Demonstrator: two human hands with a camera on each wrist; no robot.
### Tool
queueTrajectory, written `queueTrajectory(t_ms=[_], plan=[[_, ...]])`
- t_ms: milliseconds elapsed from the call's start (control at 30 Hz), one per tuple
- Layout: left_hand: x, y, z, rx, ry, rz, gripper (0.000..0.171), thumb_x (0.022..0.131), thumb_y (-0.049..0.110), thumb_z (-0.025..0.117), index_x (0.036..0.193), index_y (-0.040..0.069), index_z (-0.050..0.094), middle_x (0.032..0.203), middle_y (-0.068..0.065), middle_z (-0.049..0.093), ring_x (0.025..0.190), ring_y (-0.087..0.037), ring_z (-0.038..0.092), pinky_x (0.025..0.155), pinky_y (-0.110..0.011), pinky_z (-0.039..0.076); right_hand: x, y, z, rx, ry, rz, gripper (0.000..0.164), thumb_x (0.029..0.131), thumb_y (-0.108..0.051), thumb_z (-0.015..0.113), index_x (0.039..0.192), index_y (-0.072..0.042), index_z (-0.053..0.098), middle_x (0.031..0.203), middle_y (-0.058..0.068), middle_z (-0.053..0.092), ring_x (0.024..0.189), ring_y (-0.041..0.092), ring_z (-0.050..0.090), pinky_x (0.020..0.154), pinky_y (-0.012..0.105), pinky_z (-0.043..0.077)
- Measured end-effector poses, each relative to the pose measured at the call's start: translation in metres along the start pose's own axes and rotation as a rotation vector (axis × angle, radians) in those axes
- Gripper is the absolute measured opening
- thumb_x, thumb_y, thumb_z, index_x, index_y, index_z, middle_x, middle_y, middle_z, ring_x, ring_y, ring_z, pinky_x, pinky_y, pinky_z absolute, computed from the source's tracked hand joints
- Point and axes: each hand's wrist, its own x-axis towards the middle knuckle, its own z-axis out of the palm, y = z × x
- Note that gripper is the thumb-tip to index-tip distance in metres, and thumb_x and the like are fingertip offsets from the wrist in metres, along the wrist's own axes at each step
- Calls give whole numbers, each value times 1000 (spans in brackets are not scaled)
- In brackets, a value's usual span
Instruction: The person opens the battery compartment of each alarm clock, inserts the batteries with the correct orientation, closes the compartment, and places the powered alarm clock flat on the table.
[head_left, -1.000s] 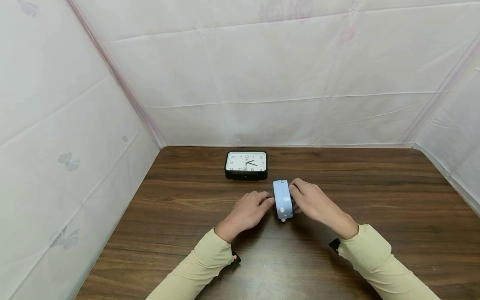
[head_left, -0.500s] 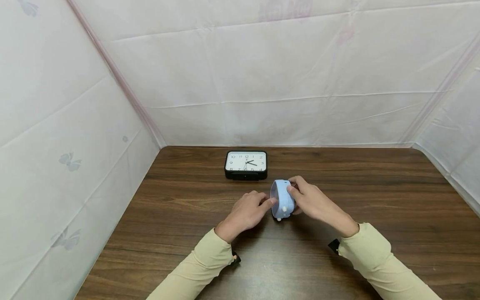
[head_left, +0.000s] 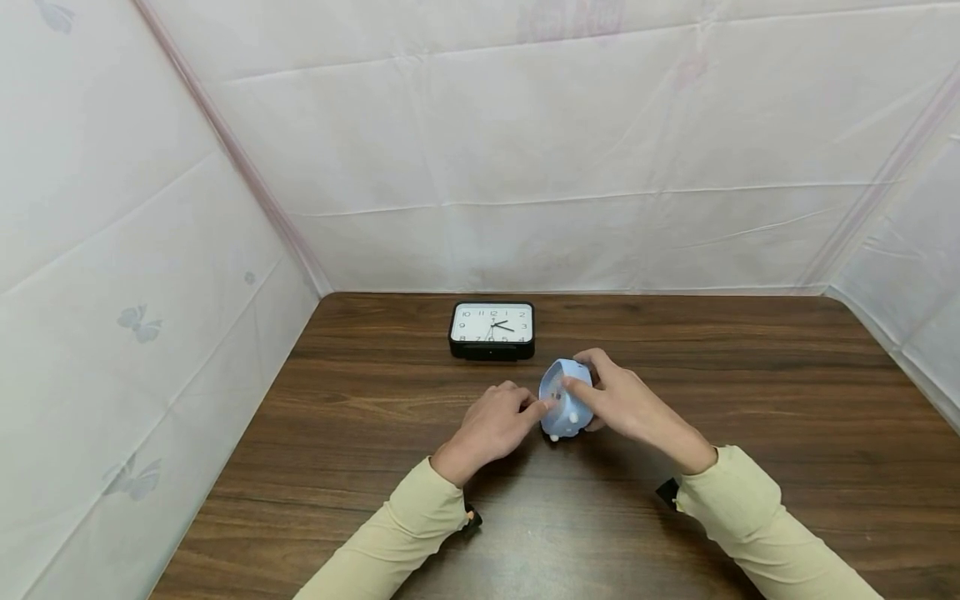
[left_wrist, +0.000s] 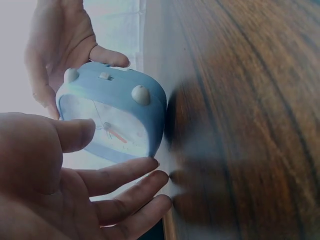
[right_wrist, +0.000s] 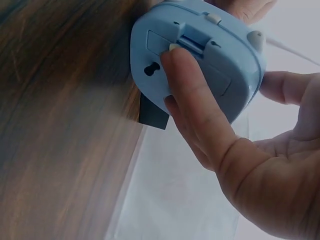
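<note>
A light blue alarm clock (head_left: 576,407) with white knobs stands on edge at the table, its face turned toward the left and its back toward the right. My right hand (head_left: 626,404) holds it, the thumb at its rim and the fingers (right_wrist: 192,82) against its back, beside the battery cover. On the other side, my left hand (head_left: 491,423) keeps its fingers loosely extended by the clock's lower edge. Its thumb (left_wrist: 77,134) lies over the clock face; firm contact is hard to judge. In the left wrist view, the hands on the dial show.
A black rectangular clock (head_left: 492,329) with a white dial lies face up behind the hands, near the table's back edge. The brown wood table (head_left: 360,375) is enclosed by pale hanging sheets (head_left: 487,167) at the back and sides.
My right hand has turned the blue alarm clock so its face swings into view toward the left and front; its thumb has shifted onto the near rim. The left hand has hardly moved.
</note>
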Motion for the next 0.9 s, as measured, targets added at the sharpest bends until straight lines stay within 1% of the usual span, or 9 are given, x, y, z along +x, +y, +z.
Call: queueTrajectory(t_ms=[100,233,333,433,500,567,700,833,900], plan=[[-1,0,0,2,5,-8,41,110,42,57,112,8,80,113,-7,69,108,-28,62,88,-42,50,0,-1,-1,-9,5,-1,50,110,-26,57,150,2,43,118,24,66,78,23,73,67,41,62],[-1,0,1,29,21,-5,37,108,39,62,112,7,80,111,-7,69,104,-29,62,86,-43,51,-2,-4,-5,-85,20,-19,53,110,-27,59,151,4,47,120,23,64,77,22,72,66,40,62],[-1,-1,2,53,30,-5,36,107,39,64,111,7,81,108,-7,68,101,-28,61,85,-43,51,-6,-9,-6,-252,92,-68,51,108,-28,64,146,5,56,116,19,63,81,20,68,69,38,60],[-2,0,3,73,32,-14,36,106,40,66,111,7,81,108,-7,67,100,-28,60,85,-43,50,-10,-14,-4,-394,185,-124,36,106,-22,67,128,6,65,104,14,63,81,21,61,69,38,54],[-2,0,3,84,35,-17,37,105,40,67,112,7,81,109,-7,66,101,-28,60,85,-43,51,-13,-16,-2,-460,227,-151,26,105,-18,68,115,6,65,95,10,63,77,21,59,67,38,50],[-2,1,4,91,40,-19,37,105,41,67,112,7,80,110,-8,66,102,-29,60,86,-44,51,-15,-18,0,-509,249,-164,21,104,-15,68,108,5,62,88,8,60,71,21,56,63,38,49],[-3,1,5,106,44,-19,37,105,42,68,113,8,80,112,-8,66,103,-29,60,86,-45,51,-20,-19,5,-660,286,-193,20,103,-14,68,104,5,63,82,8,56,63,21,54,56,39,48],[-4,2,6,106,47,-16,36,105,42,68,114,9,79,111,-9,65,101,-28,59,84,-44,51,-23,-17,9,-793,347,-246,19,100,-12,71,98,6,66,78,11,56,62,27,58,53,42,51],[-4,3,6,99,50,-15,35,105,41,69,115,9,78,111,-9,65,100,-28,58,83,-44,50,-24,-16,10,-829,367,-259,17,99,-10,72,94,5,65,76,12,56,63,30,59,51,44,51]])
